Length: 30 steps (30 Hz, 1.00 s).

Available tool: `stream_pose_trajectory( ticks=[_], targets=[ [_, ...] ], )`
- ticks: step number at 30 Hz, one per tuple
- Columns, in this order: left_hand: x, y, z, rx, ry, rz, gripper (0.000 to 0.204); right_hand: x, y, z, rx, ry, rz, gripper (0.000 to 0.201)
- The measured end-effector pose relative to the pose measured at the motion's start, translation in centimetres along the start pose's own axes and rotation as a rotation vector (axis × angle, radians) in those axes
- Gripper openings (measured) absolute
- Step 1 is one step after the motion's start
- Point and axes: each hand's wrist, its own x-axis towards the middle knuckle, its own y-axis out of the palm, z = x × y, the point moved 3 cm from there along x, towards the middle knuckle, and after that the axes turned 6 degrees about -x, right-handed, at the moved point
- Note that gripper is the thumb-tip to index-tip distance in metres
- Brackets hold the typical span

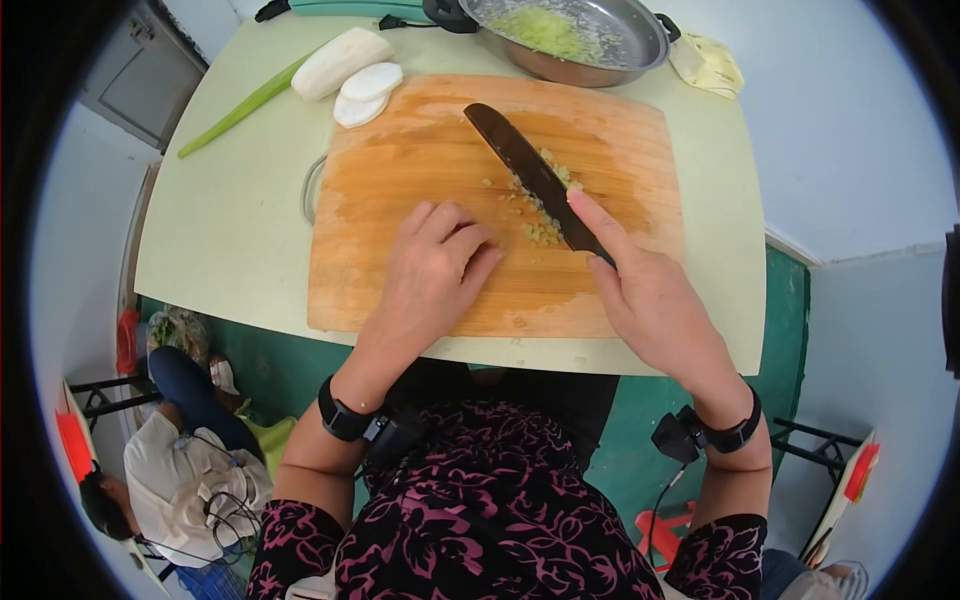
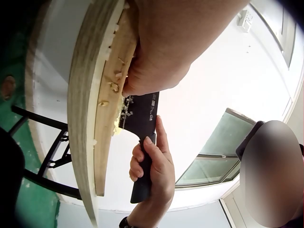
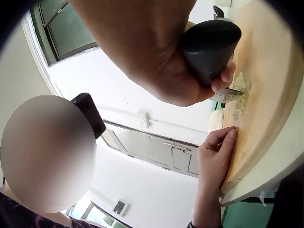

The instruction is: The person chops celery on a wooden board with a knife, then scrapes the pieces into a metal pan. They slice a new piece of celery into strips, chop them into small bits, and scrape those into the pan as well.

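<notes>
My right hand grips the black handle of a kitchen knife, its index finger laid along the top of the blade. The dark blade slants to the far left over the wooden cutting board. Finely chopped pale green bits lie around the blade, and some stick to its side in the left wrist view. To the left of the bits, my left hand rests on the board, fingers loosely bent. Its thumb and index fingertips come close together in the right wrist view, with nothing visible between them.
Past the board's far left corner lie a peeled white radish, two white slices and a long green stalk. A metal pan with pale green shreds stands behind the board, beside a yellowish packet. Another person sits at lower left.
</notes>
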Motion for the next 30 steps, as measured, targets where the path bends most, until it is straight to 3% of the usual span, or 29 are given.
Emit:
stream_pose_trajectory(
  ticks=[13, 17, 23, 27, 30],
  targets=[
    [-0.1, -0.1, -0.2, 0.004, -0.016, 0.004, 0.016, 0.0, -0.9, 0.1, 0.011, -0.024, -0.049, 0.057],
    [0.1, -0.1, 0.0, 0.004, -0.005, 0.003, 0.016, 0.1, 0.0, 0.3, -0.015, 0.033, 0.058, 0.056],
    [0.0, 0.1, -0.2, -0.003, -0.006, -0.001, 0.015, -0.1, -1.9, 0.4, 0.057, 0.101, 0.018, 0.056],
    [0.1, -0.2, 0.0, 0.002, -0.007, 0.017, 0.014, 0.3, -1.1, -1.5, -0.044, 0.067, -0.065, 0.056],
    [0.2, -0.2, 0.3, -0.033, -0.015, 0.004, 0.014, 0.4, -2.1, -1.2, 0.006, 0.131, -0.031, 0.055]
  ],
)
